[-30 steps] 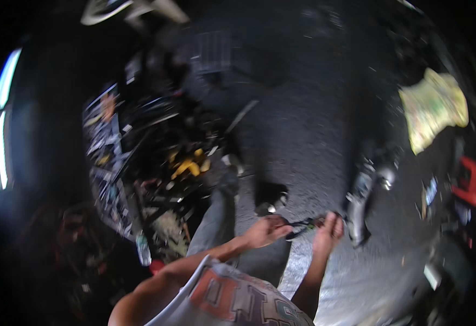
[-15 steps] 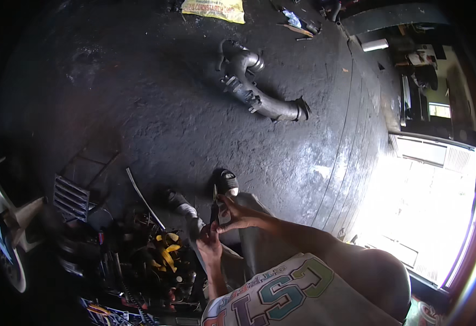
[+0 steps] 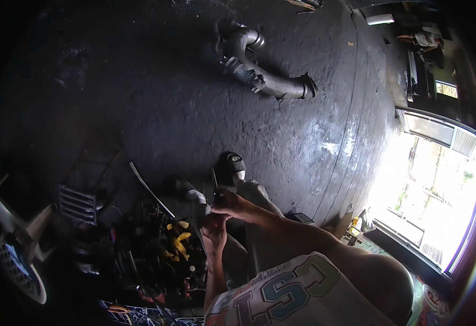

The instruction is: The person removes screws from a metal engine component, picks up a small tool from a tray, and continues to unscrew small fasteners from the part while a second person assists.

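Slim pointed tool (image 3: 215, 187) held upright between my two hands

The tool is in front of my legs, over the floor, its thin tip pointing away from me toward the far side. My right hand (image 3: 231, 205) is closed around its dark body, fingers curled in, hiding most of it. My left hand (image 3: 214, 227) sits just nearer to me, touching the right, its fingers bent nearly closed; I cannot tell whether they grip the tool's lower end or only rest against it.

Beyond my hands are my feet, the right in a dark sandal (image 3: 232, 164) with a pale band across it. Grey trousers (image 3: 258, 200) cover my legs, and a white shirt (image 3: 297, 288) with big coloured lettering fills the near edge.

Just left of my legs is a dark heap with curved yellow pieces (image 3: 179, 243) in it, and a pale narrow strip (image 3: 151, 190) lies at its far side. Farther left are a slatted metal frame (image 3: 78, 204) and a pale angular thing with a rounded, perforated end (image 3: 20, 271). On the far side, a bent grey metal pipe (image 3: 281, 87) lies on the dark, rough floor (image 3: 156, 98), well apart from me. A bright doorway (image 3: 433, 179) stands to the right.
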Available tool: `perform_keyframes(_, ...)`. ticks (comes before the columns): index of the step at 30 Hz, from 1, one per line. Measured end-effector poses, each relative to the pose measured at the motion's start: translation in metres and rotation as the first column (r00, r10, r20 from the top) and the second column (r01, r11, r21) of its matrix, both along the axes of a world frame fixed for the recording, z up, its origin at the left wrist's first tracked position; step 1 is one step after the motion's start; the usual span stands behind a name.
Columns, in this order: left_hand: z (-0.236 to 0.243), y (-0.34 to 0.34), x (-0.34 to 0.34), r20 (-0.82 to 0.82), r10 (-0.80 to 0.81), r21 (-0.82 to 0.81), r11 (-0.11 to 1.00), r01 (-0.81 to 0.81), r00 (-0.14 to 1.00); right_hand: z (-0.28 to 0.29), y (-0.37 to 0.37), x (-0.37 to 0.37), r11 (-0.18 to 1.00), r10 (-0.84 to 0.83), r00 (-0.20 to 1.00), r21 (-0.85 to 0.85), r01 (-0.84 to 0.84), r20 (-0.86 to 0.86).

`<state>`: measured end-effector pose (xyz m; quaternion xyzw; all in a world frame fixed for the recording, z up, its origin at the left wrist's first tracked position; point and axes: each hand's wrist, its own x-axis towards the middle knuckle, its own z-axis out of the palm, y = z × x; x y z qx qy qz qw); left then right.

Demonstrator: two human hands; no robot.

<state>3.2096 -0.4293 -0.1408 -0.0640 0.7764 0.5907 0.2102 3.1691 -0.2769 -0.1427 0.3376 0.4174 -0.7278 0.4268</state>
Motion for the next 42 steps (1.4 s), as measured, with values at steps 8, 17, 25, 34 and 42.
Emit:
perform_keyframes(8, 0.001, 0.025, 0.027, 0.084, 0.018, -0.105, 0.994, -0.009, 0.996, -0.014, 0.026, 0.019, 0.965, 0.2, 0.98, 0.173, -0.196, -0.002)
perform_keyframes(17, -0.017, 0.006, 0.163, 0.208, 0.379, -0.509, 0.829, -0.231, 0.902, -0.014, -0.013, -0.01, 0.682, 0.697, 0.714, 0.369, -0.631, -0.065)
perform_keyframes(25, -0.037, -0.022, 0.282, 0.838, 0.441, -0.323, 0.876, -0.359, 0.322, 0.04, -0.173, -0.012, 0.567, 0.785, 0.392, 0.301, -0.767, -0.48)
perform_keyframes(34, -0.034, -0.024, 0.285, 0.879, 0.445, -0.248, 0.733, -0.633, 0.172, 0.125, -0.422, 0.062, 0.01, 0.565, -0.468, 0.573, -0.82, -0.68)
perform_keyframes(42, -0.024, -0.049, 0.288, 0.83, 0.55, -0.306, 0.586, -0.75, 0.09, 0.155, -0.536, 0.189, -0.051, 0.088, -0.9, 0.901, -0.431, -0.426)
